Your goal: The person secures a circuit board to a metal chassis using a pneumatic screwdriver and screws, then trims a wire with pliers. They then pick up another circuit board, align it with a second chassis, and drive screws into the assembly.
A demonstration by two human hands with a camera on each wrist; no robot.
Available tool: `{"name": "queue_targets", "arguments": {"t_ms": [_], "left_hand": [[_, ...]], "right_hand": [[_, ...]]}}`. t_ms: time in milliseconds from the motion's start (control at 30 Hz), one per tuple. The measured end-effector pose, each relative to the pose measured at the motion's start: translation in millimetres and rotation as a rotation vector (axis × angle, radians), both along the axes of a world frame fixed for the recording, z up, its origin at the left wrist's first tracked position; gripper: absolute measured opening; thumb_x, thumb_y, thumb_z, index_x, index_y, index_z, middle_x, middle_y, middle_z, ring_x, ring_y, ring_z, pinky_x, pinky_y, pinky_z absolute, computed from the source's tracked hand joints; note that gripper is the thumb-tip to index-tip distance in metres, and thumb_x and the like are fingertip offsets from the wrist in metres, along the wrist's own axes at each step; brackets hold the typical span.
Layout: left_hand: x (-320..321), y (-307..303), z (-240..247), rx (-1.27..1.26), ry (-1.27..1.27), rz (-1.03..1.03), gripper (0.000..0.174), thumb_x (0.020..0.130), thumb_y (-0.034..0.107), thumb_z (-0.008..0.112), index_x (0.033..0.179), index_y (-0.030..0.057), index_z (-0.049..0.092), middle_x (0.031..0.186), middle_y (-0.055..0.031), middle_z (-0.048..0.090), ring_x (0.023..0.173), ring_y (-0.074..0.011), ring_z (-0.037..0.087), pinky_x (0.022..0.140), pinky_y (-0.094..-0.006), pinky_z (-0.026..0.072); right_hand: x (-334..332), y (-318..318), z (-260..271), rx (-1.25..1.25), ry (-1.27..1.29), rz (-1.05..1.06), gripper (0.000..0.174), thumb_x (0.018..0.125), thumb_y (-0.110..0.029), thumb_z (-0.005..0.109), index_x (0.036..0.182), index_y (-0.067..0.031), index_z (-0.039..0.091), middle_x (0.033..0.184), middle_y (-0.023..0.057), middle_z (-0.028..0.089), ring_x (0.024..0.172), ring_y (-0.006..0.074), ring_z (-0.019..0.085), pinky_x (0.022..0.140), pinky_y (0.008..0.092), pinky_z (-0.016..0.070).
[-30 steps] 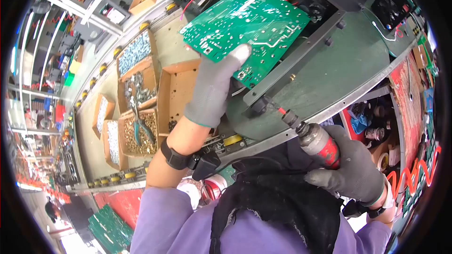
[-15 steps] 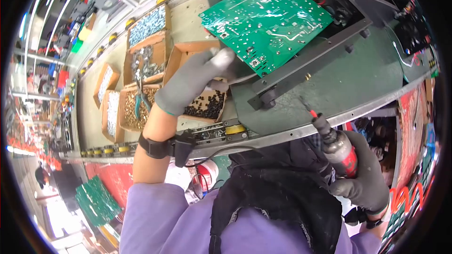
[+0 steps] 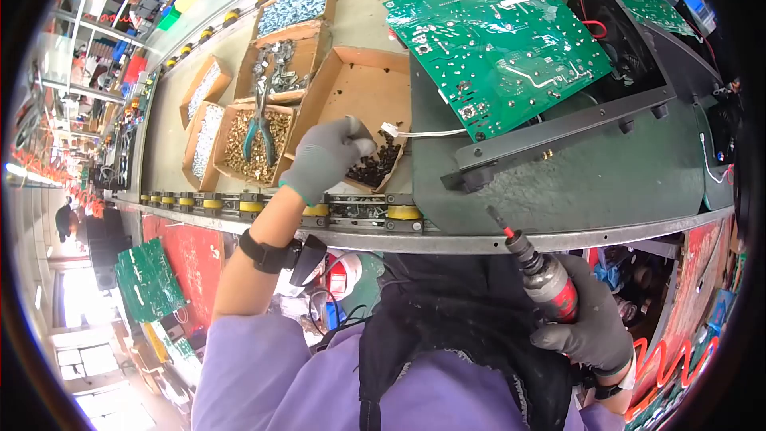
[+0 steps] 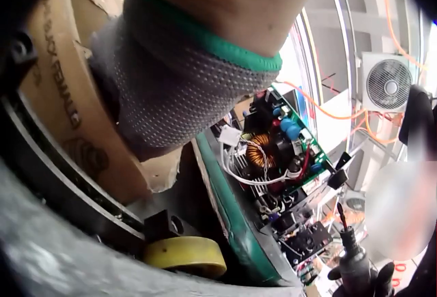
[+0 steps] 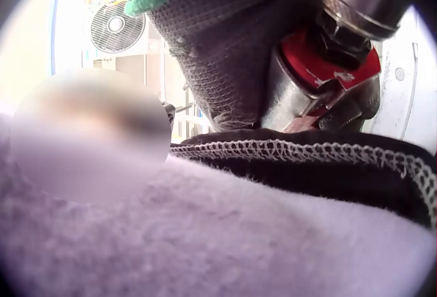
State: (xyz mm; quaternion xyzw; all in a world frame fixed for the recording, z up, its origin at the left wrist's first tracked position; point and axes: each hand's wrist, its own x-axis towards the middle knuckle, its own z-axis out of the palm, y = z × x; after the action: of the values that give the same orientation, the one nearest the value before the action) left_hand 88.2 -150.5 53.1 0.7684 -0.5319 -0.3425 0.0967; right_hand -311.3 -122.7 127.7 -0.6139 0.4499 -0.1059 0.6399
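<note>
My gloved left hand (image 3: 323, 160) reaches into a cardboard box (image 3: 345, 96) that holds small black screws (image 3: 375, 164). Its fingers are bent above the screws, and I cannot tell whether any screw is between them. In the left wrist view, the glove (image 4: 171, 85) dips behind the box's printed wall (image 4: 65, 99). My gloved right hand (image 3: 594, 323) grips a red and silver power screwdriver (image 3: 550, 291), its bit pointing up and left, just off the bench edge. A green circuit board (image 3: 503, 56) lies tilted over a black metal chassis (image 3: 574, 124) to the right of the left hand.
Pliers (image 3: 259, 124) lie across a box of brass-coloured screws (image 3: 275, 132). Beyond are boxes of metal clips (image 3: 279, 64) and silvery screws (image 3: 299, 8). A white plug (image 3: 391, 129) on a cable hangs over the screw box. A metal rail (image 3: 479, 243) edges the bench.
The left hand has left the circuit board's corner and moved left and down into the black screw box. The right hand still holds the screwdriver. The head view has shifted.
</note>
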Motion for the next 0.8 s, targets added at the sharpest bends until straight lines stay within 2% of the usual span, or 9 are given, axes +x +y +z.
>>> {"name": "queue_targets", "arguments": {"t_ms": [33,167,233,300,433,567,633,700,800], "left_hand": [[2.5,4.8,0.8,-0.081,0.313,0.191,0.020,0.086,0.015,0.065,0.101,0.0017,0.065,0.081,-0.0050,0.066,0.069,-0.0132,0.061,0.062,-0.0264,0.0493],[-4.6,17.5,-4.2,-0.276,0.570,0.408,0.020,0.091,0.013,0.061,0.106,-0.0001,0.064,0.082,-0.0016,0.062,0.069,-0.0066,0.057,0.059,-0.0211,0.0480],[-9.5,24.8,-0.8,-0.241,0.611,0.438,0.020,0.092,0.017,0.061,0.104,0.0002,0.063,0.080,-0.0013,0.060,0.067,-0.0077,0.056,0.058,-0.0222,0.0467],[-27.3,35.4,14.1,-0.171,0.975,0.480,0.023,0.093,0.021,0.061,0.103,0.0006,0.060,0.077,-0.0020,0.059,0.065,-0.0090,0.054,0.057,-0.0234,0.0447],[-86.0,57.6,38.0,0.020,0.915,0.264,0.020,0.092,0.018,0.060,0.101,0.0003,0.059,0.073,-0.0037,0.060,0.064,-0.0103,0.057,0.061,-0.0240,0.0463],[-138.2,49.9,40.1,0.141,0.864,0.112,0.015,0.091,0.014,0.060,0.101,0.0030,0.061,0.079,-0.0057,0.064,0.068,-0.0136,0.062,0.059,-0.0276,0.0484],[-164.0,40.4,23.5,-0.581,0.529,-0.412,0.013,0.087,0.010,0.064,0.099,0.0073,0.063,0.079,-0.0086,0.064,0.067,-0.0195,0.062,0.057,-0.0289,0.0477],[-191.4,20.5,25.2,-0.617,0.384,-0.453,0.020,0.078,0.007,0.069,0.097,0.0093,0.065,0.077,-0.0091,0.060,0.064,-0.0246,0.059,0.055,-0.0319,0.0465],[-224.9,-23.0,14.1,-0.981,-0.032,-0.578,0.019,0.069,0.013,0.072,0.088,0.0110,0.066,0.077,-0.0045,0.053,0.057,-0.0237,0.056,0.051,-0.0367,0.0447]], "right_hand": [[3.3,-2.8,-1.6,0.003,-0.004,0.006,0.092,0.060,-0.043,0.089,0.128,0.0023,0.047,0.106,0.0151,0.063,0.096,0.0219,0.061,0.087,0.0340,0.0470],[23.9,-10.1,-6.6,-0.175,0.068,0.184,0.088,0.059,-0.038,0.089,0.127,-0.0023,0.047,0.098,0.0195,0.065,0.091,0.0365,0.065,0.079,0.0394,0.0508],[30.0,-10.8,-8.4,-0.235,0.088,0.224,0.086,0.059,-0.038,0.089,0.127,-0.0036,0.048,0.096,0.0206,0.066,0.090,0.0404,0.065,0.077,0.0411,0.0516],[32.1,-10.0,-12.4,-0.185,0.069,0.204,0.084,0.060,-0.038,0.089,0.125,-0.0033,0.047,0.095,0.0213,0.065,0.089,0.0413,0.065,0.076,0.0415,0.0516],[21.7,-7.8,-13.2,-0.243,0.049,0.189,0.086,0.061,-0.038,0.089,0.127,-0.0036,0.047,0.095,0.0221,0.066,0.088,0.0424,0.065,0.075,0.0424,0.0518],[-12.0,5.9,-15.1,-0.051,-0.039,-0.011,0.093,0.058,-0.039,0.091,0.129,0.0008,0.045,0.099,0.0147,0.064,0.090,0.0268,0.064,0.077,0.0363,0.0497],[-27.3,14.5,-11.8,0.044,-0.150,-0.184,0.095,0.058,-0.039,0.091,0.129,0.0027,0.044,0.101,0.0109,0.062,0.089,0.0193,0.061,0.077,0.0332,0.0484],[-40.8,20.5,-0.9,0.124,-0.204,-0.397,0.097,0.056,-0.037,0.093,0.128,0.0054,0.044,0.103,0.0055,0.057,0.088,0.0108,0.051,0.077,0.0281,0.0448],[-58.9,26.7,1.9,0.078,-0.172,-0.554,0.097,0.054,-0.040,0.093,0.127,0.0039,0.045,0.102,0.0042,0.056,0.089,0.0098,0.051,0.078,0.0275,0.0437]]}}
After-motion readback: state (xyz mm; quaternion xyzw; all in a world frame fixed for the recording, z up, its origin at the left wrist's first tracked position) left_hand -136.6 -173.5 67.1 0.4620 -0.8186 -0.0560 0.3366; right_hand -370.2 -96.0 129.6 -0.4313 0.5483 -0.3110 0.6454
